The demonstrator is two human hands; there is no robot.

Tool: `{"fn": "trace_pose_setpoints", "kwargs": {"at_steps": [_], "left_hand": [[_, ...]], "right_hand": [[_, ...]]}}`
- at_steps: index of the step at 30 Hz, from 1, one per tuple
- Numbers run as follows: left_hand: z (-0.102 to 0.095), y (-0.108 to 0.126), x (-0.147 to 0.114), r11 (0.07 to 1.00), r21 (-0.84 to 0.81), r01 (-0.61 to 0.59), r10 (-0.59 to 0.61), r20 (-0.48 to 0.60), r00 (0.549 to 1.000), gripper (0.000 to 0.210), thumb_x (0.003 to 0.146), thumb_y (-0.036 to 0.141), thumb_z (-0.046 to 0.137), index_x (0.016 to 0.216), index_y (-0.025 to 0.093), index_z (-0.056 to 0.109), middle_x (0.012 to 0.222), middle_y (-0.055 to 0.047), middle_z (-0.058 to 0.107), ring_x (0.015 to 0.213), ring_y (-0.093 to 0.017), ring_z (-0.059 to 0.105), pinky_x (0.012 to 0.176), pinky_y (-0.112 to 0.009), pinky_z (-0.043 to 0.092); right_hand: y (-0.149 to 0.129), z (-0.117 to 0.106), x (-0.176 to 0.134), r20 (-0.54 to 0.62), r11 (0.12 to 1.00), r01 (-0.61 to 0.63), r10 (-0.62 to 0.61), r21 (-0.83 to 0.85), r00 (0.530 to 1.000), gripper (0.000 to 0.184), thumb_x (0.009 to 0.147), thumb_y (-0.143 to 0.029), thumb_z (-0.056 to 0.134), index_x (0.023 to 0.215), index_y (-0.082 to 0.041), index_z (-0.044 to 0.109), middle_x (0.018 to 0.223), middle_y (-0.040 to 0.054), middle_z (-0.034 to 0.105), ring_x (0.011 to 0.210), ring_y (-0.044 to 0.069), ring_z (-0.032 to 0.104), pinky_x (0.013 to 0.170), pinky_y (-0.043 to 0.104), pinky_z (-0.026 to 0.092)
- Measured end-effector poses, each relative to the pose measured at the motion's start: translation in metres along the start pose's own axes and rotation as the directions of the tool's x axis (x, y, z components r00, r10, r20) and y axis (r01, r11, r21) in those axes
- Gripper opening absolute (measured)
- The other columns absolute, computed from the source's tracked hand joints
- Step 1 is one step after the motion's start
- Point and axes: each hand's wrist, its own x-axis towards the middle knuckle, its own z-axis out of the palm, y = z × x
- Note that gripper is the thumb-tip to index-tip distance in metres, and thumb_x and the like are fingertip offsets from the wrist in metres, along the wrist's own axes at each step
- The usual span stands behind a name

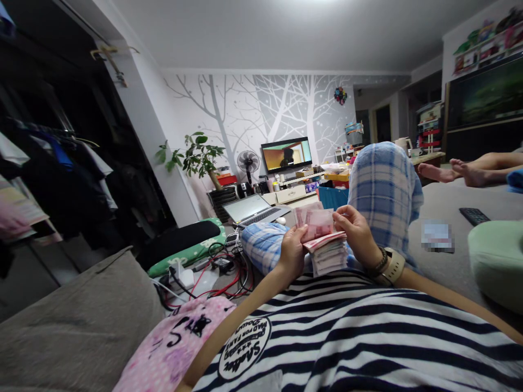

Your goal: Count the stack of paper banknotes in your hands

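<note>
Head view takes in a living room, backed by a wall mural (229, 109) of branching trees, with hanging clothes (65, 158) in the dark recess to the left. Grey sofa seating (439, 198) stretches away on the right, where another person's bare feet (469, 174) rest. The wearer sits with knees raised in blue plaid trousers (378, 185). Beyond are a potted plant (202, 155), a lit television (286, 154) and a standing fan (248, 163); nearer, an open laptop (257, 209) stands just past the lower knee, tangled red and black cables (237, 280) lie to the left, and a black remote control (473, 216) lies on the seating to the right.

The left hand (292, 247) pinches pink banknotes between thumb and fingers, its other fingers partly hidden. The right hand (355, 231) has thumb and forefinger closed at the upper right edge of the notes. A thick banknote stack (329, 258) sits below, between the hands and in front of the striped shirt; what supports it underneath cannot be told. Uppermost, a few pink banknotes (320, 223) fan upward. The step in hand looks like separating or leafing through them; the next move calls for a light fingertip pinch on one edge while the left thumb steadies the rest.
</note>
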Motion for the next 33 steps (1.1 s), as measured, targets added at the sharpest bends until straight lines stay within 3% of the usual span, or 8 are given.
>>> {"fn": "trace_pose_setpoints", "kwargs": {"at_steps": [4,11,16,22,27,33], "left_hand": [[-0.001,0.001,-0.001,1.000,-0.008,0.026,-0.026,0.004,1.000,0.018,0.067,0.026,0.067,0.081,0.016,0.063,0.066,-0.003,0.066,0.072,-0.022,0.067,0.069,-0.033,0.051],[0.001,0.001,-0.001,0.999,0.054,0.009,-0.010,0.016,1.000,0.020,0.069,0.030,0.063,0.084,0.018,0.065,0.073,-0.005,0.067,0.075,-0.021,0.065,0.069,-0.032,0.049],[-0.005,-0.004,0.006,0.980,0.172,-0.100,0.124,-0.132,0.983,0.018,0.073,0.033,0.061,0.063,0.018,0.058,0.066,-0.002,0.061,0.067,-0.015,0.055,0.065,-0.027,0.045],[0.000,-0.001,0.003,0.992,0.109,-0.057,0.081,-0.236,0.968,0.018,0.073,0.033,0.060,0.064,0.017,0.056,0.063,0.002,0.054,0.061,-0.013,0.048,0.064,-0.026,0.043],[0.007,0.012,-0.009,0.937,0.323,-0.129,0.195,-0.180,0.964,0.020,0.077,0.027,0.057,0.059,0.017,0.060,0.069,-0.004,0.061,0.070,-0.017,0.051,0.070,-0.029,0.042],[-0.001,0.006,-0.006,0.842,0.485,-0.238,0.303,-0.060,0.951,0.020,0.078,0.023,0.055,0.061,0.018,0.065,0.071,-0.004,0.062,0.071,-0.018,0.051,0.071,-0.028,0.041]], "right_hand": [[0.005,-0.001,0.002,0.003,0.998,-0.066,0.066,0.006,0.998,0.038,0.071,-0.054,0.069,0.079,-0.022,0.051,0.053,-0.0074,0.047,0.046,0.010,0.044,0.045,0.023,0.032],[0.003,-0.001,0.003,0.040,0.998,-0.014,0.017,-0.069,0.999,0.042,0.070,-0.053,0.068,0.057,-0.020,0.045,0.053,-0.0051,0.043,0.049,0.010,0.040,0.048,0.024,0.034],[0.002,-0.001,0.002,0.021,0.995,0.001,0.001,-0.097,1.000,0.038,0.071,-0.050,0.066,0.058,-0.020,0.047,0.053,-0.0050,0.044,0.050,0.010,0.038,0.049,0.025,0.031],[-0.002,0.001,0.000,0.018,0.996,0.012,-0.010,-0.085,1.000,0.038,0.071,-0.050,0.066,0.057,-0.020,0.046,0.053,-0.0050,0.041,0.051,0.010,0.035,0.050,0.025,0.030],[-0.005,0.002,-0.002,0.017,0.995,0.027,-0.026,-0.097,1.000,0.038,0.072,-0.050,0.065,0.058,-0.021,0.046,0.053,-0.0049,0.040,0.051,0.010,0.034,0.049,0.025,0.029],[-0.007,0.004,-0.004,0.004,0.998,0.023,-0.022,-0.053,1.000,0.034,0.072,-0.046,0.067,0.060,-0.021,0.048,0.054,-0.0055,0.040,0.050,0.010,0.034,0.048,0.025,0.028]]}}
